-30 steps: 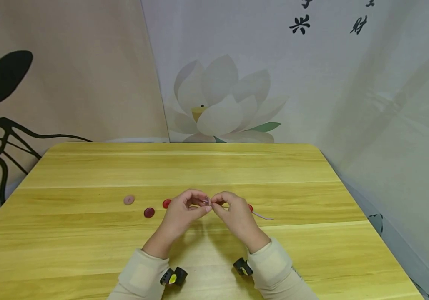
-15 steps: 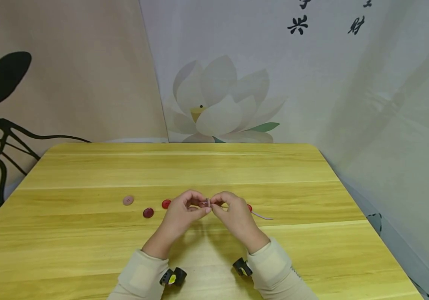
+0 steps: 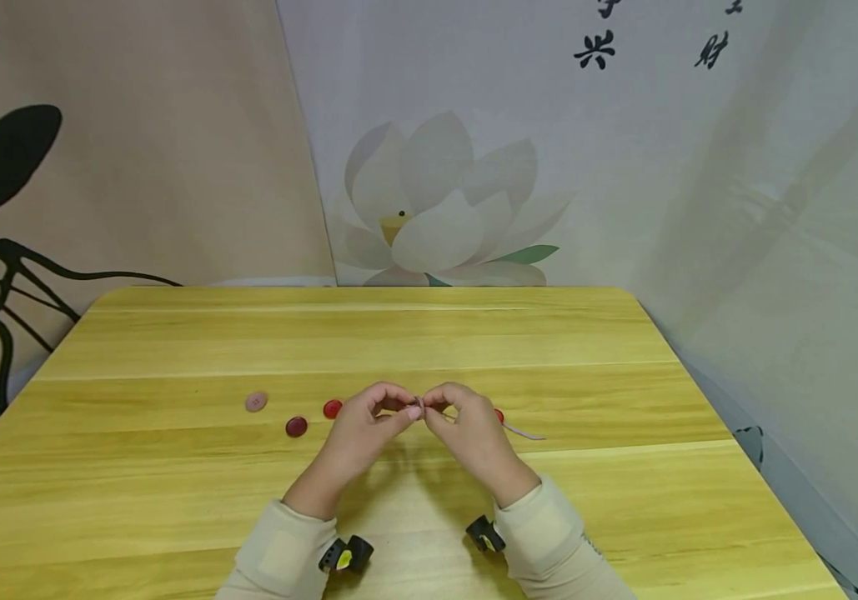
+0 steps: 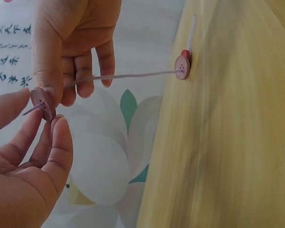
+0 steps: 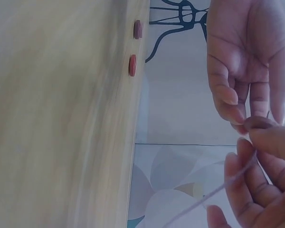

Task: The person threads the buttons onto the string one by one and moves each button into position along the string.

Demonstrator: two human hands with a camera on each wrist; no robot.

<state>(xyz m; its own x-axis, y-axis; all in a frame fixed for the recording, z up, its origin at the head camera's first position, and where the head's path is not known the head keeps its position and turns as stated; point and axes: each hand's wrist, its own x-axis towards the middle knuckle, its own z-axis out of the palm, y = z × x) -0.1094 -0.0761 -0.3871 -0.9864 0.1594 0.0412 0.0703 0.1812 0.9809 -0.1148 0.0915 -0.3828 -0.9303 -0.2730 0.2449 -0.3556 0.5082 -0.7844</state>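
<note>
Raised over the table, both hands meet at a mauve four-hole button [image 4: 42, 104]. My left hand [image 3: 359, 427] holds this button by its edge between thumb and fingers. A short end of pale purple string [image 4: 137, 75] pokes out through one hole on the left hand's side. Close behind the button, my right hand [image 3: 479, 432] pinches the string, its thumb right at the button's rim. From there the string runs through the right fingers to a pink button [image 4: 182, 67] and a red button [image 4: 185, 53] threaded on it at the table, and its tail trails beyond them.
Loose on the wooden table [image 3: 429, 333], left of the hands, lie a pale pink button [image 3: 256, 402], a dark red button [image 3: 297, 427] and a bright red button [image 3: 333, 408]. A printed cloth backdrop [image 3: 624, 167] stands behind the table's far edge.
The left fingertips have shifted slightly right, closer to the right fingertips, and now cover more of the mauve button. The right hand and the loose buttons stay in place.
</note>
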